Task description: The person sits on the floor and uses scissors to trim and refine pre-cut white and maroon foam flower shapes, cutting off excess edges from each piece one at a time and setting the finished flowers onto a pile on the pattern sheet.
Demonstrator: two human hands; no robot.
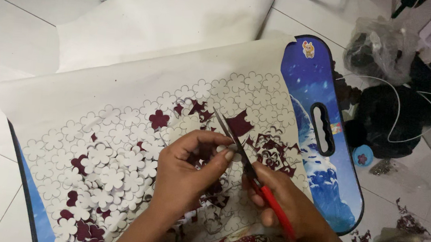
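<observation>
Red-handled scissors (253, 167) are gripped by the right hand (281, 201), blades parted just past the fingertips. A small paper piece, mostly hidden, is pinched by the left hand (189, 174), fingers curled narrow about it. Many white flowers (110, 171) lie cut under and left of the fingers; a few maroon ones (159, 118) show. Uncut outlines (250, 87) remain beyond the fingertips on the sheet (124, 86).
</observation>
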